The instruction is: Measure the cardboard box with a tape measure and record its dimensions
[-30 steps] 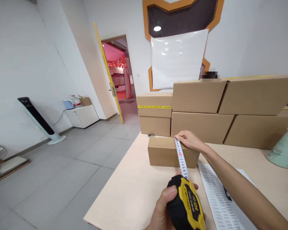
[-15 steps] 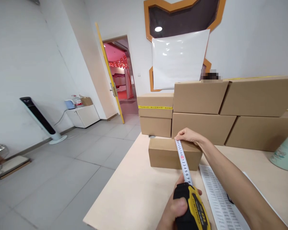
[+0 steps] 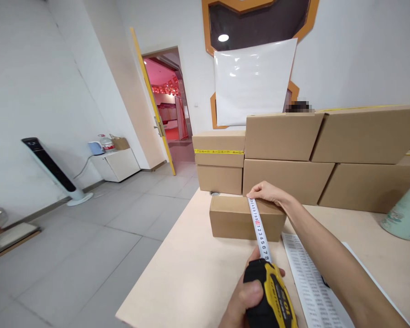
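Observation:
My left hand (image 3: pixel 244 296) is wrapped round a black and yellow tape measure (image 3: pixel 271 294) near the bottom of the view. The white blade (image 3: pixel 258 228) runs out from its case, away from me and across a small closed cardboard box (image 3: pixel 232 223) on the table. At the box's far top edge, my right hand (image 3: pixel 268 192) pinches the blade's end between thumb and finger. The blade's numbers face up. Below my right forearm lie printed sheets (image 3: pixel 305 278), with a small dark thing partly hidden by the arm.
Larger cardboard boxes (image 3: pixel 287 182) are stacked along the table's (image 3: pixel 177 273) far side. A pale green canister (image 3: pixel 405 214) stands at the right. The table's left edge drops to a tiled floor. Part of a person's head shows behind the boxes.
The whole view has shifted slightly. Both hands keep their grip on the tape measure, and the small box stays in place.

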The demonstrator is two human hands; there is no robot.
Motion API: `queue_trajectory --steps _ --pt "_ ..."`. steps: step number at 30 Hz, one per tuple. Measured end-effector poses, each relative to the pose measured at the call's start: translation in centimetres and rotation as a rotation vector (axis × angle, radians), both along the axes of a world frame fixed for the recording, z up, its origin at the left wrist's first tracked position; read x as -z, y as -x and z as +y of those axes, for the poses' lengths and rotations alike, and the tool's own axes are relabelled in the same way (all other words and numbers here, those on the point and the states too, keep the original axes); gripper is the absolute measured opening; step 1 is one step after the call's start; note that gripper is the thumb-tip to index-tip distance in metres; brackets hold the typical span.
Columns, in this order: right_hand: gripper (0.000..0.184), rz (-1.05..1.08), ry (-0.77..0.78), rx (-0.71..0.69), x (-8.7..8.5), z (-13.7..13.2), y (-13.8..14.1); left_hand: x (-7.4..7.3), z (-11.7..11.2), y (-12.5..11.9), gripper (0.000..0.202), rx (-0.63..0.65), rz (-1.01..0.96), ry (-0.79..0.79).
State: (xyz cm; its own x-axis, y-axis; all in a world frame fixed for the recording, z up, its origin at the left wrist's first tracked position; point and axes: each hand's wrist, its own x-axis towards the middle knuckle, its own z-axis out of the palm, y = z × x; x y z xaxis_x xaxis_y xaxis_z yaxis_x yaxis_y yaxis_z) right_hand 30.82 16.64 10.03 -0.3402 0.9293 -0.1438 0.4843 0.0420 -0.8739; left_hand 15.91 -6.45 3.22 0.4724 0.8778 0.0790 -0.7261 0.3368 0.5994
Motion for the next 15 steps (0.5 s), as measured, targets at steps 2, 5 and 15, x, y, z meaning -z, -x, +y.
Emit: queue_trajectory --steps 2,5,15 --pt "0.021 -0.002 0.001 0.003 -0.1 -0.1 0.0 -0.1 -0.1 0.0 0.074 0.01 -0.009 0.011" --pt "0.02 -0.004 -0.002 0.001 -0.2 -0.2 0.0 -0.3 -0.2 0.0 0.074 0.014 -0.014 0.025" --pt "0.022 0.024 -0.012 -0.012 0.0 -0.2 0.0 -1.2 -0.6 0.0 0.076 -0.003 0.022 0.069"
